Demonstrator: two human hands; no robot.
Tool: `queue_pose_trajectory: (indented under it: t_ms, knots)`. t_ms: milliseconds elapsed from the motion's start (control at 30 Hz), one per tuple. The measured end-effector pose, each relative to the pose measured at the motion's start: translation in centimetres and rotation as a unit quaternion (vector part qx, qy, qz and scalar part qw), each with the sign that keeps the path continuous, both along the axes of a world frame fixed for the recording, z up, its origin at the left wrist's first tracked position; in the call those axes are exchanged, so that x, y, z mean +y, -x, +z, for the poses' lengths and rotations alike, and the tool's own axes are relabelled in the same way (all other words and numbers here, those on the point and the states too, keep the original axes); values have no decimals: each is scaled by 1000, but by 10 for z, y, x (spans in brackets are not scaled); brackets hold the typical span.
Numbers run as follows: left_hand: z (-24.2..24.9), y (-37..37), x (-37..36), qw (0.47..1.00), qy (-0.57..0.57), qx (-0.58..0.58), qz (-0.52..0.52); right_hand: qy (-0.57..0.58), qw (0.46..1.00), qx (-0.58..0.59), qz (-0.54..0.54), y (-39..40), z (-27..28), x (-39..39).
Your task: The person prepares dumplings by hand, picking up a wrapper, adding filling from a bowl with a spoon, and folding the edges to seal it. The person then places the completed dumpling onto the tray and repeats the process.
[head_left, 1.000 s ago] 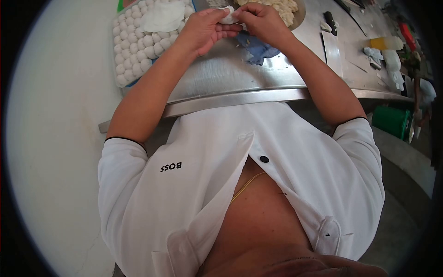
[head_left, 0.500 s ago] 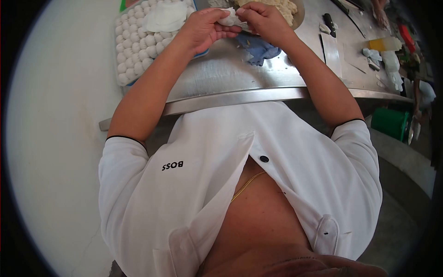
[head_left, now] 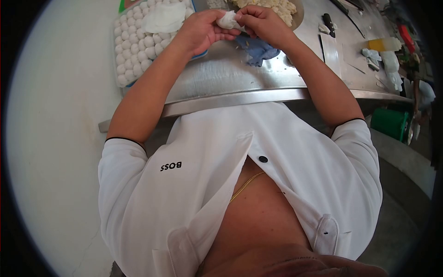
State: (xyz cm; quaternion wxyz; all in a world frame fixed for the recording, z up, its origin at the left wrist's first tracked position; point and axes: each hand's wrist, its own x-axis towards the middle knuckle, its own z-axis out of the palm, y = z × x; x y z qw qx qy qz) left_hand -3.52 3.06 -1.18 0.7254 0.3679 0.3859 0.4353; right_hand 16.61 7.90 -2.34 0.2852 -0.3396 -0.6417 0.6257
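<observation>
In cupped left hand [head_left: 197,33], dumpling [head_left: 226,21], wrapper edge pinched by fingers of right hand [head_left: 266,25]. Likely light, soft, easily torn; best cradled below, gripped lightly at edge. Left of left hand, tray [head_left: 202,54] of dumplings [head_left: 134,44]; beyond right hand, filling [head_left: 282,10].

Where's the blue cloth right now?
Head view, top centre: the blue cloth lies on the steel table between the forearms, near the bowl and just nearer the person than the right hand.
</observation>
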Motion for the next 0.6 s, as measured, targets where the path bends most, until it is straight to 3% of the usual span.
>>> queue_pose_trajectory:
  t_ms: [133,233,300,333,400,467,533,600]
  knots:
    - [-1,-2,-1,1000,-7,20,6,19,999,1,30,-2,-1,2]
    - [1,-5,-4,998,8,54,38,-13,997,-71,-4,1,6,-4]
    - [2,-6,-4,996,14,68,53,-209,974,-50,-77,3,7,-8]
    - [3,-7,-4,994,21,82,67,-210,974,-50,-76,3,12,-11]
    - [3,-6,-4,994,20,80,67,-352,922,-156,-38,1,24,-20]
    - [1,-4,-6,994,21,77,70,-378,909,-170,-41,6,28,-32]
    - [3,-7,-5,981,-81,177,19,-406,894,-182,-40,8,31,-36]
    - [16,-14,-9,976,-44,212,31,-399,884,-238,-52,10,31,-34]
